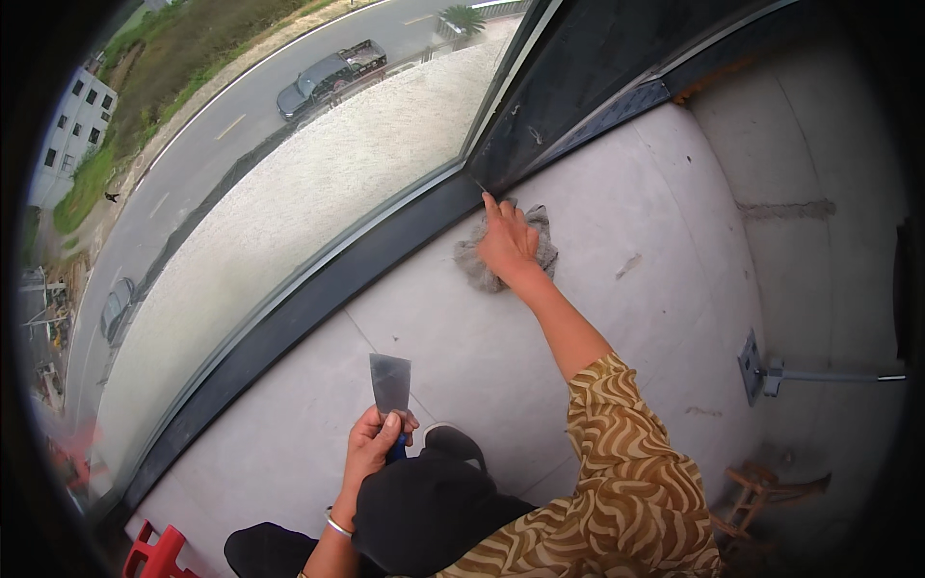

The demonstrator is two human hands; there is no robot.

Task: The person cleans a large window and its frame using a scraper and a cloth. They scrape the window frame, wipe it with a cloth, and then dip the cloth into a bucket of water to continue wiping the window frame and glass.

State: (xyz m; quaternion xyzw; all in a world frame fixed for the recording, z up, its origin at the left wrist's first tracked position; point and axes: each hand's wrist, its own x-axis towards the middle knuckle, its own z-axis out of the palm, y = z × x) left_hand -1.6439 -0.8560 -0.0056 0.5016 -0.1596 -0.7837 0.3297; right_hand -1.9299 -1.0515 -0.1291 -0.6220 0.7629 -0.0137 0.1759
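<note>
My left hand [376,437] grips the blue handle of a putty knife [391,383], its wide metal blade pointing up and away from me. A silver bangle [338,522] circles that wrist. My right hand [510,242] is stretched forward over a crumpled grey rag [478,264], fingers curled onto it. Its index finger points into the corner where the dark window frame [347,278] meets a dark upright panel [538,108]. A thin, pale line shows at that fingertip; I cannot tell what it is. Part of the rag is hidden under the hand.
Pale slabs [614,217] with smudges and seams lie before me. My dark shoe [454,444] is close to the putty knife. A red plastic stool [157,553] stands lower left, a wooden stool [751,498] lower right. Beyond the glass are a road [217,130] and a pickup truck [329,78].
</note>
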